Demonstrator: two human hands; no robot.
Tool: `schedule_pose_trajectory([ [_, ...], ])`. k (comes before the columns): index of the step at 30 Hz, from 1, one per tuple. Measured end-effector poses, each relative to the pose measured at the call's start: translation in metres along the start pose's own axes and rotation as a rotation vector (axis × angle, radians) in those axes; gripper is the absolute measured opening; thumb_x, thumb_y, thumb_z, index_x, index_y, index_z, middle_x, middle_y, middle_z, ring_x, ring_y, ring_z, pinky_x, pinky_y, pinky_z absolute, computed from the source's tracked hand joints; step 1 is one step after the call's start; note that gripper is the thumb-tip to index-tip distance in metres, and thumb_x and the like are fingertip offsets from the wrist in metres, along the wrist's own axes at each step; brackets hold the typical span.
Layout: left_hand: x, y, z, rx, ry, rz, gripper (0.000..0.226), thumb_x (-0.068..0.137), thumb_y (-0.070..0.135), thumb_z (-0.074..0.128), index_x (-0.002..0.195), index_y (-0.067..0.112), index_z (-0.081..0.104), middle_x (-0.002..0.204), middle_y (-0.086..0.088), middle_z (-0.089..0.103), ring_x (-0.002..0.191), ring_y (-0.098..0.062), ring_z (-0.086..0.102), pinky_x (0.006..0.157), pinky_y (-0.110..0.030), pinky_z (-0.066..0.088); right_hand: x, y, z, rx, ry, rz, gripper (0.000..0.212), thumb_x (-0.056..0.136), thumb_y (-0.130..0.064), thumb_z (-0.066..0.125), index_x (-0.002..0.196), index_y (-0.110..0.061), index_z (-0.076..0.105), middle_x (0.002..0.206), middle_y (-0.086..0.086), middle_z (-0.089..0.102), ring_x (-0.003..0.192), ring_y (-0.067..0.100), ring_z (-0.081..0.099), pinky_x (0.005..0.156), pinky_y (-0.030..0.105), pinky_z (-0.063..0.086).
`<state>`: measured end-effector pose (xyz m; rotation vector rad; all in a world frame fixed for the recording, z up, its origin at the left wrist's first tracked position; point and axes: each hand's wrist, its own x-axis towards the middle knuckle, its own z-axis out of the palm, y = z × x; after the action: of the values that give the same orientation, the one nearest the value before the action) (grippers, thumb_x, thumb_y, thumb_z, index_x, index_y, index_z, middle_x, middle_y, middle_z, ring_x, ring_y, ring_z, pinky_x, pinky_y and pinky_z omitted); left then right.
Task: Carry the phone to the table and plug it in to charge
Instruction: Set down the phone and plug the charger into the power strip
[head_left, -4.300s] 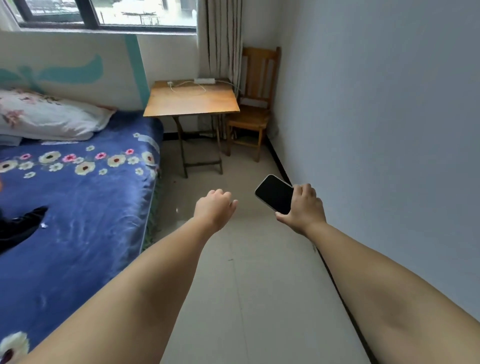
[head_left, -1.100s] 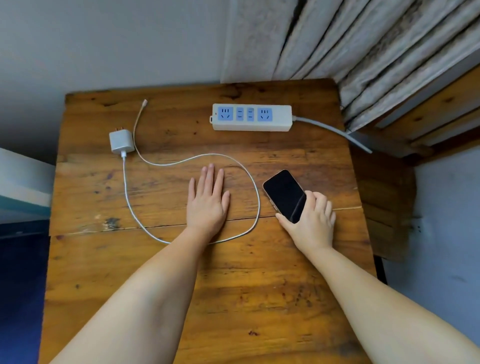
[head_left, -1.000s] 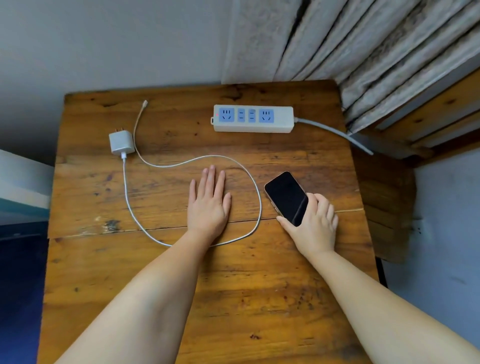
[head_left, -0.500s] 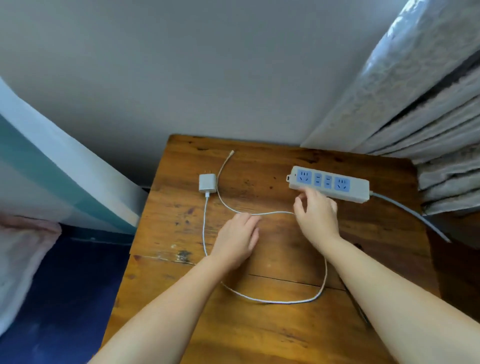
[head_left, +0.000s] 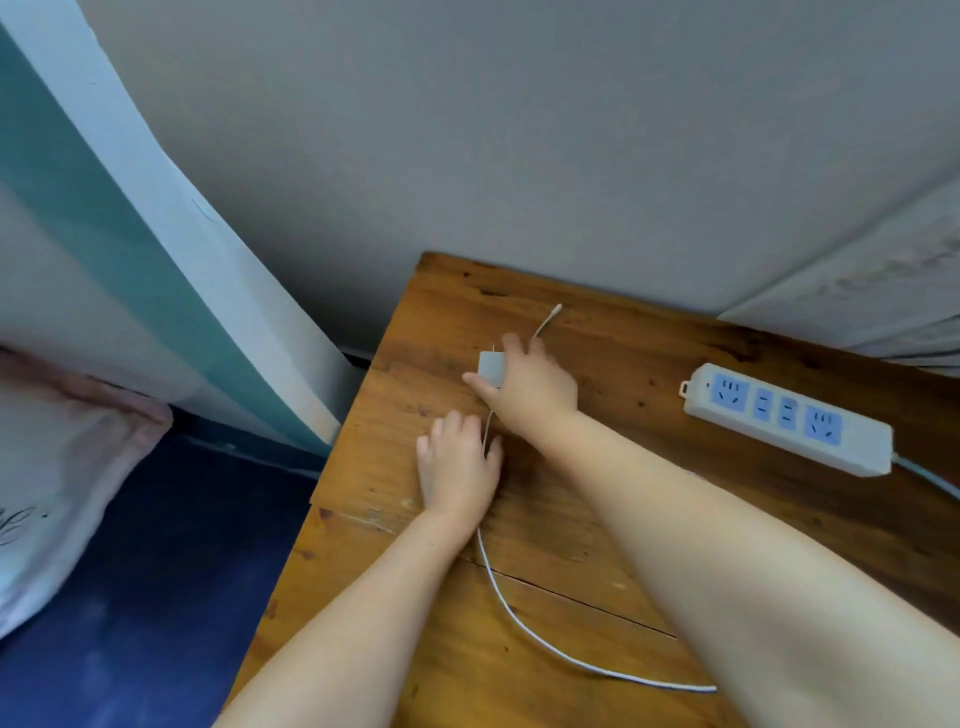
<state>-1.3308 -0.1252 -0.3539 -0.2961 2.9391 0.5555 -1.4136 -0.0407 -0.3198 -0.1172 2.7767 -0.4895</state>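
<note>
On the wooden surface (head_left: 649, 338), right hand (head_left: 535, 387) grips the white charger adapter (head_left: 490, 368), fingers wrapped round it. Left hand (head_left: 457, 462) lies palm-down just below, fingers loosely curled, touching the white cable (head_left: 524, 629) that loops toward the near edge; cable's free plug tip (head_left: 555, 310) rests beyond the right hand. Power strip (head_left: 784, 415) sits well to the right. Phone out of frame.

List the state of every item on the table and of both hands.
Adapter: unplugged, gripped by right hand.
Cable: loose on table, connector end free.
Power strip: all sockets empty.
Left hand: resting by the cable, holding nothing clearly.
Phone: out of view.
</note>
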Motion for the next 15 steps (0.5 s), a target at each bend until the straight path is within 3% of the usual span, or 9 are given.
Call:
schedule_pose_trajectory([
  [3,0.000,0.004,-0.003,-0.066,0.032,0.004,0.021,0.093,0.026,0.046,0.086,0.011,0.059,0.093,-0.009,0.062,0.093,-0.028,0.051,0.080,-0.040,0.036,0.006,-0.004,0.003,0.032,-0.050,0.062,0.063,0.084,-0.050,0.056,0.132,-0.017,0.033,0.127,0.015,0.048,0.106,0.033,0.054,0.070,0.038,0.046],
  [6,-0.002,0.008,-0.009,-0.270,0.050,0.034,0.019,0.094,0.021,0.045,0.080,0.012,0.056,0.079,-0.009,0.062,0.080,-0.028,0.054,0.072,-0.040,0.040,0.006,-0.006,-0.002,0.226,-0.028,0.128,0.058,0.084,-0.041,0.056,0.131,-0.012,0.037,0.123,0.015,0.052,0.104,0.033,0.056,0.071,0.036,0.045],
  [9,-0.009,0.016,-0.011,-0.555,0.034,-0.021,0.020,0.095,0.023,0.047,0.076,0.016,0.051,0.062,-0.005,0.058,0.058,-0.025,0.054,0.054,-0.037,0.039,0.002,0.000,-0.023,0.682,0.037,0.180,0.053,0.084,-0.032,0.057,0.130,-0.012,0.040,0.120,0.014,0.058,0.095,0.028,0.062,0.075,0.039,0.054],
  [11,-0.017,0.026,-0.010,-0.625,-0.006,0.004,0.019,0.095,0.024,0.047,0.077,0.019,0.050,0.055,-0.001,0.059,0.053,-0.021,0.056,0.054,-0.036,0.042,0.002,0.009,-0.048,1.127,0.048,0.288,0.048,0.088,-0.022,0.055,0.132,-0.012,0.037,0.116,0.014,0.059,0.081,0.024,0.068,0.073,0.043,0.059],
  [13,-0.025,0.036,-0.007,-0.650,-0.051,0.061,0.017,0.095,0.024,0.047,0.078,0.026,0.049,0.048,0.004,0.057,0.047,-0.010,0.054,0.056,-0.033,0.044,0.002,0.025,-0.074,1.522,0.078,0.383,0.029,0.093,-0.015,0.049,0.120,-0.009,0.042,0.099,0.012,0.061,0.063,0.018,0.070,0.056,0.035,0.060],
  [15,-0.033,0.049,-0.003,-0.648,-0.084,0.109,0.017,0.095,0.025,0.046,0.079,0.028,0.049,0.044,0.006,0.053,0.045,-0.008,0.051,0.055,-0.030,0.043,-0.002,0.057,-0.100,1.756,0.175,0.479,0.006,0.094,-0.016,0.046,0.096,-0.011,0.049,0.080,0.008,0.057,0.048,0.013,0.066,0.040,0.023,0.051],
])
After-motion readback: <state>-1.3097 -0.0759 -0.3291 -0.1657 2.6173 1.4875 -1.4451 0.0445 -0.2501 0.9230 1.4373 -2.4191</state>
